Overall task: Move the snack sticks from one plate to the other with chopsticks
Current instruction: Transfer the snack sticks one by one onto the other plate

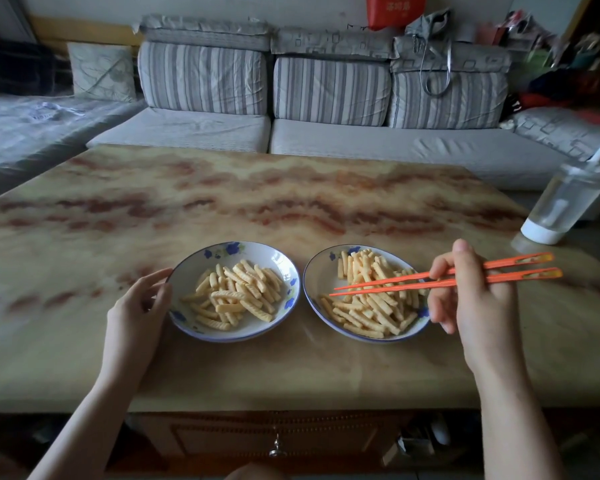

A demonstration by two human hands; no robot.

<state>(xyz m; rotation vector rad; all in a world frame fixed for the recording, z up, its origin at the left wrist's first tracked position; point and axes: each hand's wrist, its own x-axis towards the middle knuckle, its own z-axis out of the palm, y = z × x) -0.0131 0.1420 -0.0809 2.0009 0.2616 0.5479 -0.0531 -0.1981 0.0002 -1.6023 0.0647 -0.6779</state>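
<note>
Your right hand (471, 299) covers right plate's (317, 285) 3 o'clock rim and chopsticks' (378, 289) mid-shafts. Can't tell if tips touch snack sticks (371, 313), or if your left hand (136, 306) grips left plate's (257, 256) 9 o'clock rim. Bottle (565, 202) at 3 o'clock blurred. Red bag (394, 8) at 12 o'clock cropped by top edge.
</note>
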